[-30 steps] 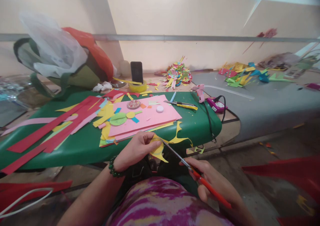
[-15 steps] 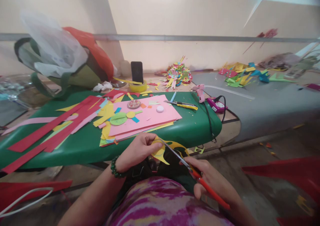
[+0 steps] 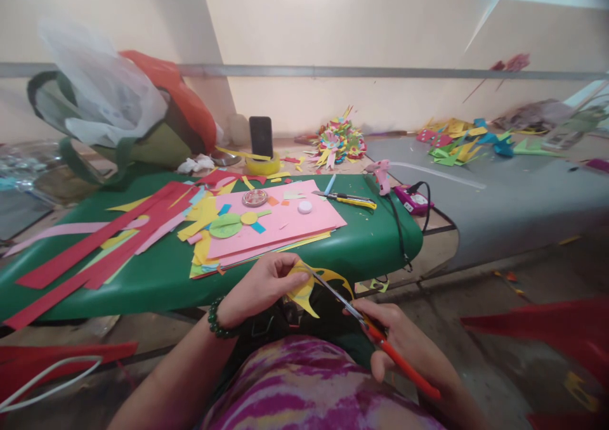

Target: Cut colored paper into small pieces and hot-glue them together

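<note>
Between thumb and fingers, my left hand (image 3: 271, 284) pinches a piece of yellow paper (image 3: 304, 298) above my lap, just off the table's front edge. My right hand (image 3: 394, 335) is wrapped round the orange handles of a pair of scissors (image 3: 352, 309). The blades point up and left, with their tips at the yellow paper beside my left fingertips. A curved strip of the same paper arcs behind the blades. In front lies a stack of pink paper (image 3: 285, 227) bearing a green paper disc (image 3: 226, 226), a yellow disc (image 3: 248, 218) and a round tin (image 3: 255, 198).
A green-covered table (image 3: 380, 240) carries red paper strips (image 3: 109, 233), a yellow utility knife (image 3: 352, 200) and a pink glue gun (image 3: 380, 176) with its cord. Behind stand a phone (image 3: 261, 137), a paper-flower cluster (image 3: 335, 141) and a bag (image 3: 157, 138). Folded paper pieces (image 3: 457, 144) lie right.
The yellow paper has turned slightly and its pointed lower end hangs a little lower. Its curved strip has shifted slightly left. Both hands stay nearly in place.
</note>
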